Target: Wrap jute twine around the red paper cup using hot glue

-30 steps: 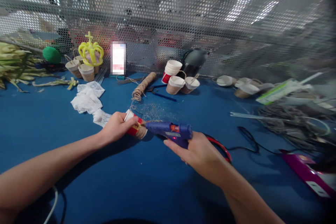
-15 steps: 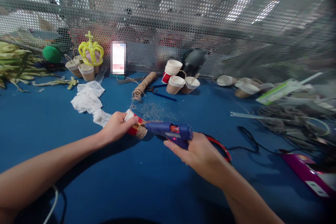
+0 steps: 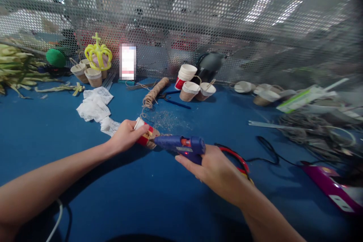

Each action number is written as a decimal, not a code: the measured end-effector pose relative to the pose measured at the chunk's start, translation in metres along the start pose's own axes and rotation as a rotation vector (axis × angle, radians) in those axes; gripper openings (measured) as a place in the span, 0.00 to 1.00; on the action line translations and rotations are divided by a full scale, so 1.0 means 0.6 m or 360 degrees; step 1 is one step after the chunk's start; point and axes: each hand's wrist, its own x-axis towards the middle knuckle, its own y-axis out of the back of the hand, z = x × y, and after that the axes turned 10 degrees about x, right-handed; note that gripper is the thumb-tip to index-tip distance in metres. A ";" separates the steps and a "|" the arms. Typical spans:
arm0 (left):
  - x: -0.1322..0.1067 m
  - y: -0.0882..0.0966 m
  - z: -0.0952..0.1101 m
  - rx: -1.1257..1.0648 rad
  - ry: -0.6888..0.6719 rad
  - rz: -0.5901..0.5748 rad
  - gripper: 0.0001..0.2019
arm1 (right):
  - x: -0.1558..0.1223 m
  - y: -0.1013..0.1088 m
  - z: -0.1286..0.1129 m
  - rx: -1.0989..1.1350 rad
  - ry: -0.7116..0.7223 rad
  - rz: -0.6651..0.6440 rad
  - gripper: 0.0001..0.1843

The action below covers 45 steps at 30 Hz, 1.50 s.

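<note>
My left hand is closed around a red and white paper cup, which lies tilted with its white rim toward the upper left. Brown twine covers the cup's lower end. In my right hand is a blue glue gun, its red light lit. The gun's nozzle points left and meets, or nearly meets, the twine-covered part of the cup; exact contact is too small to tell. A roll of twine lies beyond the cup, with a loose strand running toward its rim.
Twine-wrapped cups and pliers stand and lie behind. Crumpled white tissue is on the left, near a yellow crown. Red-handled scissors or pliers sit partly behind my right wrist. A purple power strip lies at right. Perforated metal mesh rises behind.
The glue gun and my right hand have moved slightly left and down, bringing the nozzle lower on the cup's twine-covered end. My left hand keeps its hold on the cup.
</note>
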 end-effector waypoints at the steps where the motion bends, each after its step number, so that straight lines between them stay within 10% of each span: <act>1: 0.001 0.000 -0.001 0.0001 -0.0014 -0.0001 0.16 | 0.000 0.001 -0.001 0.0001 0.0010 -0.0001 0.08; 45: 0.001 0.000 -0.003 0.0042 -0.0048 -0.0024 0.18 | -0.002 -0.007 0.006 -0.0180 0.0169 0.0124 0.07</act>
